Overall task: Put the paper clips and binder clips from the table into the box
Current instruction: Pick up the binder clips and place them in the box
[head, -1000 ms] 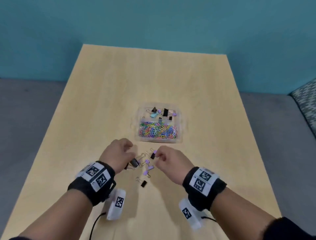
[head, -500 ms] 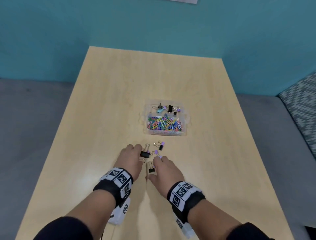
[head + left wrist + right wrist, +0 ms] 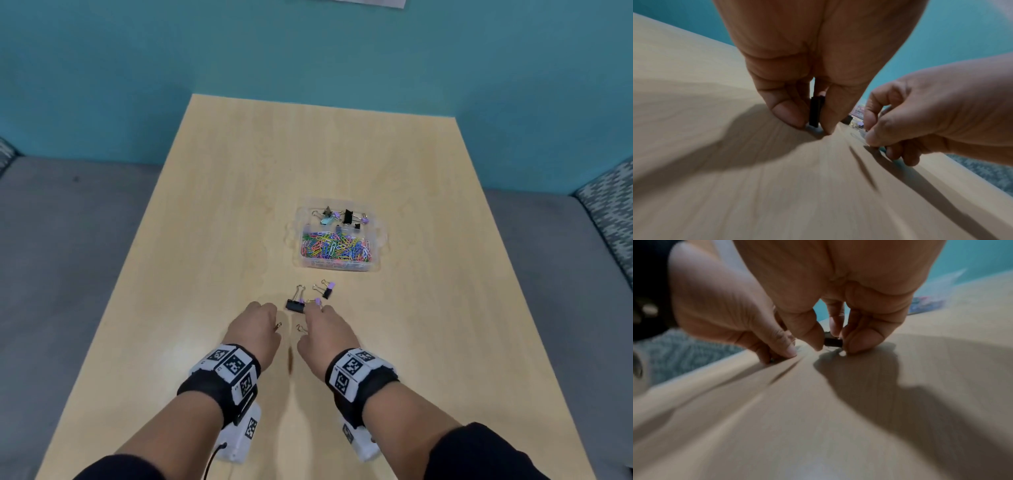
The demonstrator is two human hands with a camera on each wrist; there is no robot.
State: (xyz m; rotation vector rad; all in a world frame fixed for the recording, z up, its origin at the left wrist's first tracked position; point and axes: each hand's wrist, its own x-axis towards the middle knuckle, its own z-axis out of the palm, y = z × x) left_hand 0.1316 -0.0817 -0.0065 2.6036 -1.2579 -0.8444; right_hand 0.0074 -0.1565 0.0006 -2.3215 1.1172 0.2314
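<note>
A clear plastic box (image 3: 376, 240) holds coloured paper clips (image 3: 335, 247) in front and several binder clips (image 3: 347, 216) behind. Loose binder clips lie on the table before it: a larger black one (image 3: 295, 305) and small black and purple ones (image 3: 327, 291). My left hand (image 3: 255, 325) pinches a small black binder clip (image 3: 815, 112) between thumb and finger, down at the tabletop. My right hand (image 3: 325, 323) pinches another small black clip (image 3: 833, 342) the same way. The two hands sit side by side just short of the loose clips.
The light wooden table (image 3: 239, 205) stretches away toward a teal wall. Grey floor lies to both sides, with a patterned seat (image 3: 613, 205) at the right. Wrist bands with markers sit on both forearms.
Both hands drew back toward me from the clip cluster. The small black clip that lay between them is no longer on the table, and each hand now pinches a clip.
</note>
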